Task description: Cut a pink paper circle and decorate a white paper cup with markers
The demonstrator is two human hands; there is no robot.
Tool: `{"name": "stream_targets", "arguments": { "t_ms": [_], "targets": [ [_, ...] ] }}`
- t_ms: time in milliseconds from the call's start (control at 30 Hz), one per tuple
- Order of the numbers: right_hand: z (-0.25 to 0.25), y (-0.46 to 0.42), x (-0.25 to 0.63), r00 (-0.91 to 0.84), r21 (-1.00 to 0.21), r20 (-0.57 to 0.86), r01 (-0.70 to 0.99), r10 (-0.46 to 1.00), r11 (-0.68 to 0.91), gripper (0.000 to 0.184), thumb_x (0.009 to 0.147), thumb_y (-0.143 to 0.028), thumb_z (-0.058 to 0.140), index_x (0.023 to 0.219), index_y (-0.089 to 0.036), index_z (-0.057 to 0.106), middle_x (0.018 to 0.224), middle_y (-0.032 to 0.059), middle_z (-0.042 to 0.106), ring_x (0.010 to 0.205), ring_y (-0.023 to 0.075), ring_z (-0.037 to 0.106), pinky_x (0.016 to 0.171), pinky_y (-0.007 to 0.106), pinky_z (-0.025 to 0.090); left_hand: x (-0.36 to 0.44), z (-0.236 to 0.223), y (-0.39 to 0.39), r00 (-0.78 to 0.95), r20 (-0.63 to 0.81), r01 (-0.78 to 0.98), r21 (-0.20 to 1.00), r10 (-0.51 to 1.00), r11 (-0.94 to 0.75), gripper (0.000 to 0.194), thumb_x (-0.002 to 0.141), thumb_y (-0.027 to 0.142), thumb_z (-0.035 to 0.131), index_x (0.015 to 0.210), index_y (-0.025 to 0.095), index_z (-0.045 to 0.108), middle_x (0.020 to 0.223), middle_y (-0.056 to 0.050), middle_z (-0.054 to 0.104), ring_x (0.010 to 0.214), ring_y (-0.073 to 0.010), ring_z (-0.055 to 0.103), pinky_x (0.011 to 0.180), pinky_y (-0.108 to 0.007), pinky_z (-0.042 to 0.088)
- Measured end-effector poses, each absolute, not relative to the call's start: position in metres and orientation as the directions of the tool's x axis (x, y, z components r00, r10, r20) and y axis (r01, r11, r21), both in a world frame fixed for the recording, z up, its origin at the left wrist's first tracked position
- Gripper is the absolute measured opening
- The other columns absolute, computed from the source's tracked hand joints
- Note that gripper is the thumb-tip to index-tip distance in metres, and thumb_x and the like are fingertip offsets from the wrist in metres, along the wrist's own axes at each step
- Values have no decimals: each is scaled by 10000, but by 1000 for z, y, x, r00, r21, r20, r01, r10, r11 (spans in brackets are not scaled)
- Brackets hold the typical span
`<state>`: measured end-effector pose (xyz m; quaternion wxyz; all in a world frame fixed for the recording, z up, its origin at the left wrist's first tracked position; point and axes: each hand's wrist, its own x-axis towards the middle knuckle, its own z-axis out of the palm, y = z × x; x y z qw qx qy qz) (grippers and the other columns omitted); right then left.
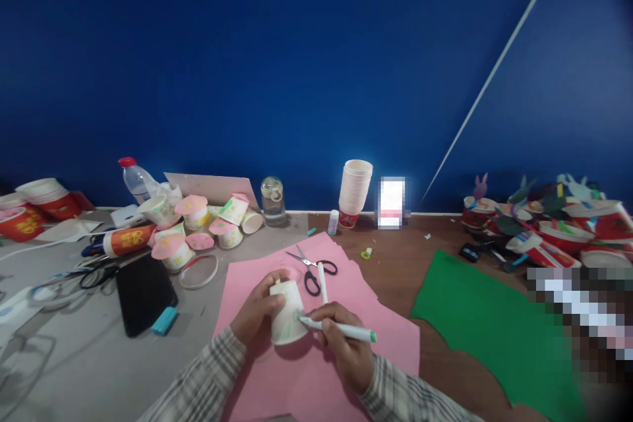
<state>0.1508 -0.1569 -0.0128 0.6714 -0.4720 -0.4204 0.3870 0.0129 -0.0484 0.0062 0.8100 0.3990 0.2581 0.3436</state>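
My left hand point(260, 306) grips a white paper cup point(288, 326) turned bottom up, its wall marked with green strokes. Between the fingers of my right hand point(346, 343) is a white marker point(346, 329) with a green end, its tip at the cup's wall. Both hands are over pink paper point(390, 336). Just beyond them lie black-handled scissors point(311, 267), spread apart, and a second white marker point(322, 282) with a yellow end. A small pale piece shows at the cup's top, partly hidden by my left fingers.
Decorated cups with pink discs point(195, 211) cluster at left, near a black phone point(146, 293) and tape roll point(198, 271). A glass jar point(273, 201), glue stick point(333, 222) and stacked cups point(355, 188) stand behind. Green paper point(489, 316) and red crafted cups point(564, 234) are at right.
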Motion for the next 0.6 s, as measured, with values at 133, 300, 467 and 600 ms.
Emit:
{"name": "stream_targets", "arguments": {
  "t_ms": [133,300,467,600],
  "targets": [
    [-14,-156,153,339,-963,217,-78,915,258,197,752,-299,544,699,-169,683,382,-58,482,303,110,389,323,200,315,14,7,-48,621,-155,-358,816,768,454,519,457,216,771,935,225,569,699,2,601,531,-180,547,457,-276,455],
    [-10,-156,157,356,-948,312,48,881,316,189,723,-221,528,616,-177,678,488,-1,587,420,161,488,411,240,379,14,7,-48,609,-156,-359,820,778,445,510,447,216,773,918,223,577,682,8,598,520,-168,535,441,-259,444],
    [-6,-155,160,334,-937,348,90,876,337,201,705,-164,517,561,-183,656,485,-2,597,437,177,518,429,244,384,13,7,-49,614,-164,-353,818,772,454,525,456,214,769,943,232,572,672,21,582,507,-160,523,427,-246,423],
    [-7,-156,160,345,-928,363,55,866,368,184,716,-192,536,580,-191,660,505,-1,590,460,188,519,454,261,393,14,8,-49,607,-160,-360,818,779,449,520,449,221,774,931,227,580,692,15,584,528,-168,534,432,-245,420]
  ]
}}
